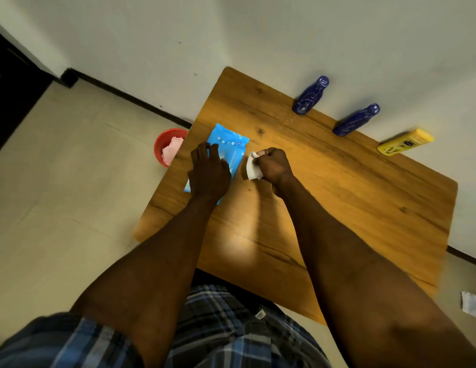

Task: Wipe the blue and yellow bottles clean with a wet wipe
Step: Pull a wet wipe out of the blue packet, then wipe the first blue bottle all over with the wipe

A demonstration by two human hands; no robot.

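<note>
Two dark blue bottles and a yellow bottle stand in a row along the wall at the far edge of the wooden table. A light blue wet-wipe pack lies flat near the table's left edge. My left hand presses down on the pack with spread fingers. Just to the right of the pack, my right hand pinches a white wet wipe, a little above the tabletop. Both hands are well short of the bottles.
A red bucket with pink cloth inside sits on the floor left of the table. A white scrap lies on the floor at the right. The wall runs directly behind the bottles.
</note>
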